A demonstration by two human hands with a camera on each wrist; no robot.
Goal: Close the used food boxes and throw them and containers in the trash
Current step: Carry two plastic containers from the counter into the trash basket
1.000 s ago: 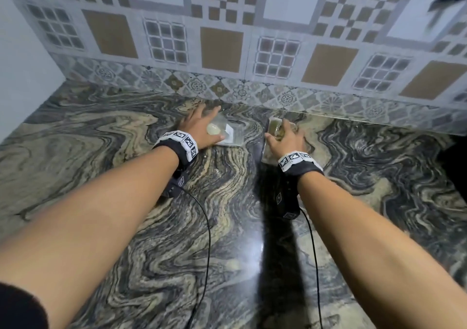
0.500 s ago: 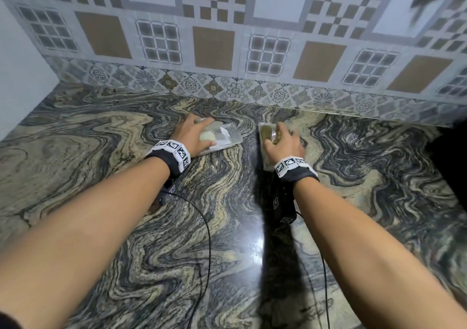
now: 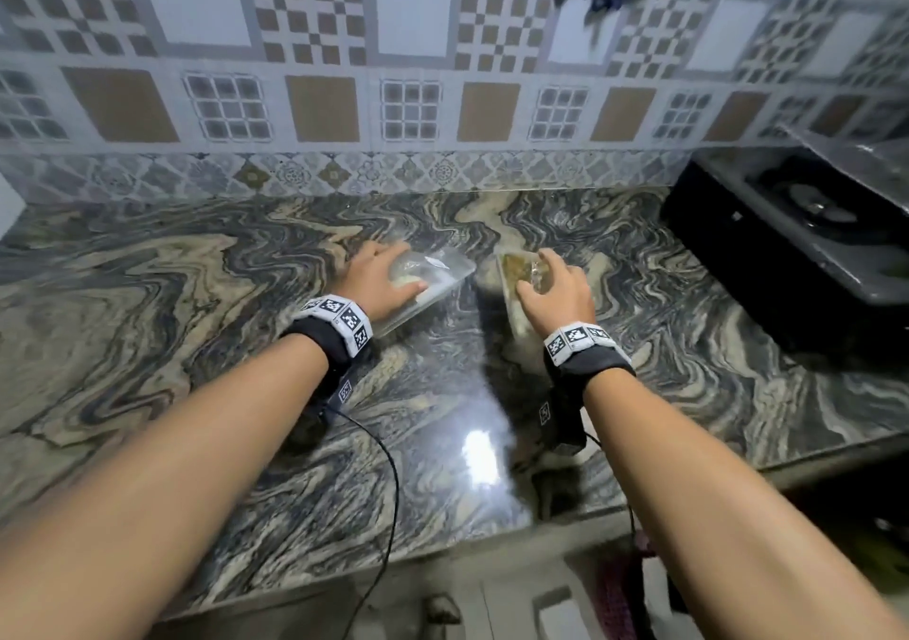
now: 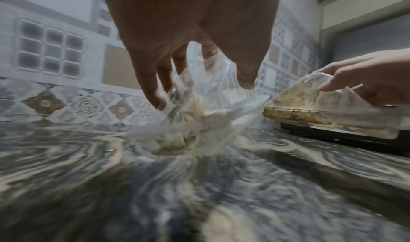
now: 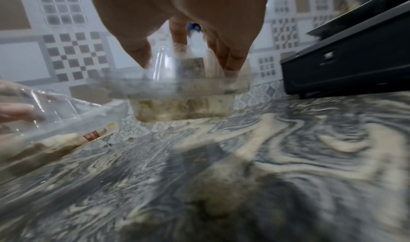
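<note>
At mid-frame, the left hand [image 3: 381, 275] holds a clear food box [image 3: 433, 280] and the right hand [image 3: 556, 290] a stained box [image 3: 514, 270], both lifting off the counter [image 3: 196, 344]. Both boxes look closed; carrying them to the trash likely comes next.

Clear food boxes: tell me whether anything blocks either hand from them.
Nothing does. The left hand already grips the left clear box, and the right hand grips the stained box. No trash bin is in view.

You're standing in a home kitchen: a swirled marble table [image 3: 196, 344] runs along a patterned tile backsplash [image 3: 319, 108], and a black gas stove [image 3: 797, 246] sits on it to your right.
</note>
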